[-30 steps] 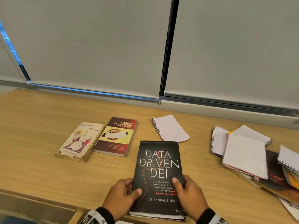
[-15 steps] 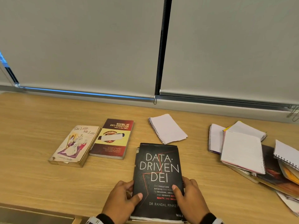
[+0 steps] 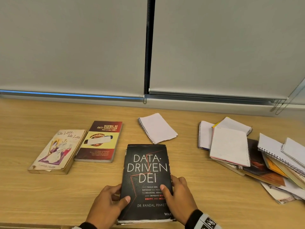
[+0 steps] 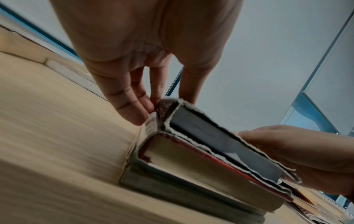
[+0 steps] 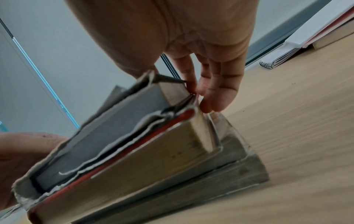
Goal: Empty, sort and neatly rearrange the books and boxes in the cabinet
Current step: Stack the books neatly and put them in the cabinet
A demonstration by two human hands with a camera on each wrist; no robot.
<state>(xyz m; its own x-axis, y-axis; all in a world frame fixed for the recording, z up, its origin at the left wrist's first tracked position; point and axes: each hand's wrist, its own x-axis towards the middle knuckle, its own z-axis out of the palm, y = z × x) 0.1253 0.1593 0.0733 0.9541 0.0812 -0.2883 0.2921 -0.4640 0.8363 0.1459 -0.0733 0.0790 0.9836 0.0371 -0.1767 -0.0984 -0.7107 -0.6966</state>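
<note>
You had both hands on the black hardcover book titled "Data-Driven DEI" [image 3: 146,180], which lay flat, cover up, on the light wooden countertop [image 3: 33,192] near its front edge. Your left hand [image 3: 107,205] gripped the spine side, thumb curled over the cover and fingers against the edge; your right hand [image 3: 179,197] clasped the opposite long edge the same way. In the wrist views the book's worn jacket showed ragged white edges, and its underside rested on the wood.

To your left lay two paperbacks side by side: a cream storybook with a drawn figure on its cover [image 3: 57,152] and a maroon-and-yellow book headed "Manwal ng Anti-Korupsyon" [image 3: 100,141], touching or nearly so. Just beyond the black book sat a small white spiral notepad [image 3: 156,128], tilted. Well to your right a loose heap of spiral notebooks and books [image 3: 244,149] overlapped one another. Grey roller blinds [image 3: 74,47] hung behind the counter.
</note>
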